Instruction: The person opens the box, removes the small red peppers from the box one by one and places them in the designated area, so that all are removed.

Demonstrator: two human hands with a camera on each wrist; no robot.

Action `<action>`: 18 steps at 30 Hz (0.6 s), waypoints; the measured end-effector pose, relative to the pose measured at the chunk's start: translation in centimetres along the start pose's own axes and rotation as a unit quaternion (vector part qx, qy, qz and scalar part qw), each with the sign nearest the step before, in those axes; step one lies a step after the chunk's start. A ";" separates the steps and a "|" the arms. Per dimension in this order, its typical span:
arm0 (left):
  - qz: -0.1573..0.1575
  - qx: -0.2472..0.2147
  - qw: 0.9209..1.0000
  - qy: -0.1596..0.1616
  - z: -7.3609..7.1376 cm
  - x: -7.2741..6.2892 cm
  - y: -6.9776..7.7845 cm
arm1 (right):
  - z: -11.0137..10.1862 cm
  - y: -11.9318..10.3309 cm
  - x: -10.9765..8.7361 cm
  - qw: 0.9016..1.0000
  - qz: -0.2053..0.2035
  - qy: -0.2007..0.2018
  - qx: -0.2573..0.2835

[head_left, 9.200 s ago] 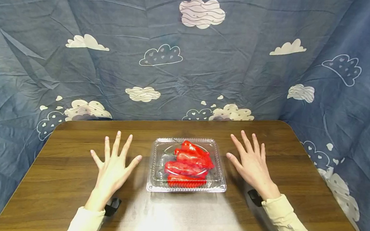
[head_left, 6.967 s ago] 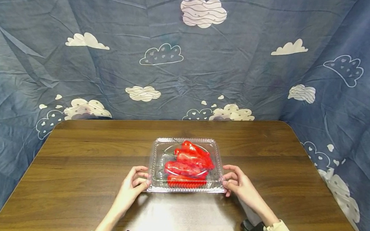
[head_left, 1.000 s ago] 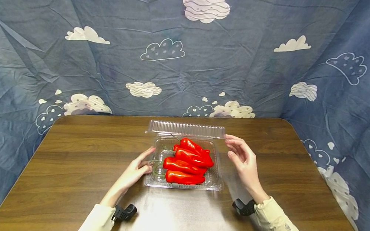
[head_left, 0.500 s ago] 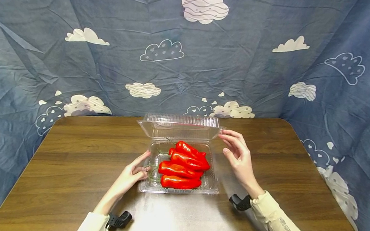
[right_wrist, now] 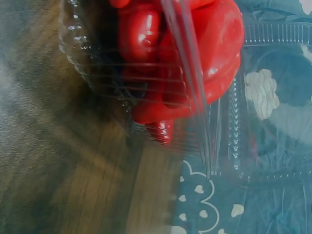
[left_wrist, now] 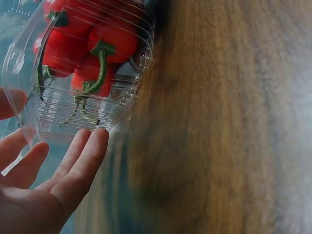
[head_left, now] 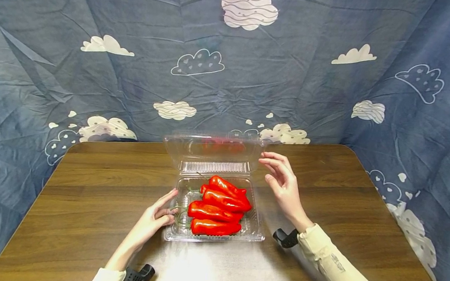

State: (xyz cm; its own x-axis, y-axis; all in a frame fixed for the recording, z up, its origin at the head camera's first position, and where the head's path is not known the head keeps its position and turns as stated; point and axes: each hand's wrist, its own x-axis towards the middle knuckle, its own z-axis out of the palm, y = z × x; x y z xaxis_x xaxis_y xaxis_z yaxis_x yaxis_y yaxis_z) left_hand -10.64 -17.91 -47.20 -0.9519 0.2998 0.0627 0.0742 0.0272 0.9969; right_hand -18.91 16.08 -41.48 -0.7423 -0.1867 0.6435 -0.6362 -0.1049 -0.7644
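Note:
A clear plastic clamshell box (head_left: 215,240) sits on the table with its lid (head_left: 214,166) raised and tilted back, its top edge blurred. Several red peppers (head_left: 225,200) with green stems lie in the base. My left hand (head_left: 148,221) holds the base's left side; in the left wrist view, the fingers (left_wrist: 80,165) lie at the ribbed wall, with one finger over the rim. Beside the lid's right edge is my right hand (head_left: 283,189), loosely bent with nothing gripped. Its view shows the box (right_wrist: 192,87) and peppers (right_wrist: 217,44), with the hand itself out of frame.
The brown wooden table (head_left: 349,206) runs back to a blue curtain (head_left: 146,24) with white cloud prints, which also hangs along both sides. Black wrist mounts (head_left: 138,275) sit at both wrists. Bright glare lies on the table in front of the box.
The lid has swung further back, away from the base. The box has slid toward the person and slightly left, with my left hand. My right hand has shifted left and back, following the lid edge.

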 end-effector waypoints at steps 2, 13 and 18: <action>-0.003 -0.004 1.000 0.000 -0.1 -0.1 0.0 | 0.0 0.2 0.3 1.000 0.003 -0.002 -0.001; -0.006 -0.011 1.000 0.005 -0.3 -0.7 -0.2 | 0.2 1.6 2.3 0.999 0.049 -0.010 0.005; -0.003 -0.019 1.000 0.002 -0.4 -1.0 -0.2 | 0.5 2.3 3.0 0.998 0.058 -0.006 0.017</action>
State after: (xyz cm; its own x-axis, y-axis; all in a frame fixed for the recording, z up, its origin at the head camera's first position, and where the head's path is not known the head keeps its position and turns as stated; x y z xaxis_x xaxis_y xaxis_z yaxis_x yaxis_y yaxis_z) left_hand -9.80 -18.57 -47.46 -0.9533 0.2965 0.0578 0.0582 -0.0075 0.9983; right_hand -22.50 14.74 -41.29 -0.8079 -0.2119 0.5499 -0.5382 -0.1148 -0.8350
